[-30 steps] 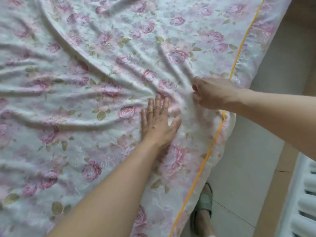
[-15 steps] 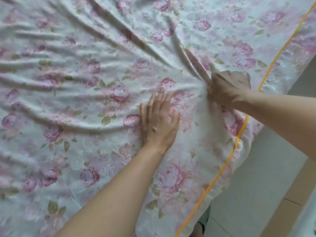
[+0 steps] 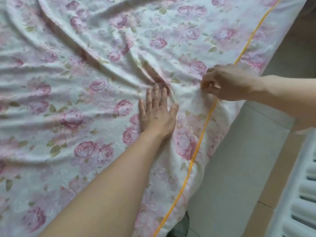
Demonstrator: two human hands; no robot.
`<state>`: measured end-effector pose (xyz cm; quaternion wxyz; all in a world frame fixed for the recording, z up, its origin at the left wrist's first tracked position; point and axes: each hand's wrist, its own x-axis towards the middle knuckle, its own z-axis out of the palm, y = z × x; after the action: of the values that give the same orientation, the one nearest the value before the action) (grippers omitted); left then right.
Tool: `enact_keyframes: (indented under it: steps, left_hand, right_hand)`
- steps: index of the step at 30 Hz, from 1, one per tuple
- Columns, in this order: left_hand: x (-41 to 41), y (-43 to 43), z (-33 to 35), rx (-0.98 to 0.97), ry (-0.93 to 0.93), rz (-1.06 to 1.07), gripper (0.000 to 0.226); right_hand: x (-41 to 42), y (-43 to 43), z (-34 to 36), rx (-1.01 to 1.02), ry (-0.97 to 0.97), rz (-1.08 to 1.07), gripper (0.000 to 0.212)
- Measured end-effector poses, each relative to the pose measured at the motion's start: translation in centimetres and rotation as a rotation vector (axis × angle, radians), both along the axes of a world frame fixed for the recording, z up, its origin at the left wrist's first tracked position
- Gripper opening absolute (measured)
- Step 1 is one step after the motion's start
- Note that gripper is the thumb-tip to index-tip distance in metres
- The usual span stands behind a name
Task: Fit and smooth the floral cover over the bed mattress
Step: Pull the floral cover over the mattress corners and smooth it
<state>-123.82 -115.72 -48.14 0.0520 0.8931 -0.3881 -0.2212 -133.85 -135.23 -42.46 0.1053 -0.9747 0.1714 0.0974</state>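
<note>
Cover, one; left hand presses flat, right hand seemingly pinches.

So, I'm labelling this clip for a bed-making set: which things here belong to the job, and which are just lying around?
Part of the job:
floral cover, still wrinkled
its yellow piping
left hand, pressing flat on the cover
right hand, pinching the fabric by the piping

Just around:
white radiator
pale floor
</note>
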Motion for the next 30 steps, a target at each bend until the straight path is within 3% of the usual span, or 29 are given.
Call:
enact_keyframes:
  steps: [4, 6, 9, 13, 16, 18, 21, 25, 28, 30]
  left_hand:
    - [0.1, -0.9, -0.2, -0.021, 0.009, -0.012, 0.065]
    - [0.2, -0.7, -0.3, -0.029, 0.016, -0.017, 0.064]
    - [0.4, -0.6, -0.3, -0.064, 0.040, -0.006, 0.063]
    - [0.1, -0.3, -0.1, -0.192, 0.057, 0.033, 0.063]
    - [0.5, -0.2, 0.0, -0.265, -0.021, 0.134, 0.065]
    - [0.7, -0.3, -0.1, -0.165, -0.053, 0.166, 0.066]
    - [0.6, -0.8, -0.3, -0.011, -0.080, 0.096, 0.071]
    - [0.4, -2.8, -0.3, 0.011, -0.044, 0.002, 0.072]
    - [0.0, -5.0, 0.0, 0.019, -0.018, -0.055, 0.071]
    - [-0.3, -6.5, 0.1, 0.015, 0.017, -0.087, 0.070]
  right_hand:
    - [1.4, -0.9, -0.3, -0.045, 0.090, -0.308, 0.049]
    - [2.3, -0.4, -0.5, -0.083, 0.153, -0.379, 0.044]
    - [3.4, 0.5, -0.6, -0.106, 0.191, -0.319, 0.017]
    - [2.7, 0.4, 0.5, -0.233, 0.155, -0.212, 0.006]
    - [0.6, -0.8, -0.1, -0.286, 0.129, -0.235, 0.013]
    - [-0.5, -1.3, -1.2, -0.322, 0.134, -0.248, 0.015]
    - [-1.5, -2.3, -1.9, -0.230, 0.114, -0.253, 0.018]
    - [-3.7, -5.7, -1.2, -0.084, 0.015, -0.195, 0.009]
    - [-4.9, -8.5, 0.1, -0.152, 0.075, -0.067, 0.029]
    - [-5.0, -9.4, 0.3, -0.240, 0.137, 0.040, 0.027]
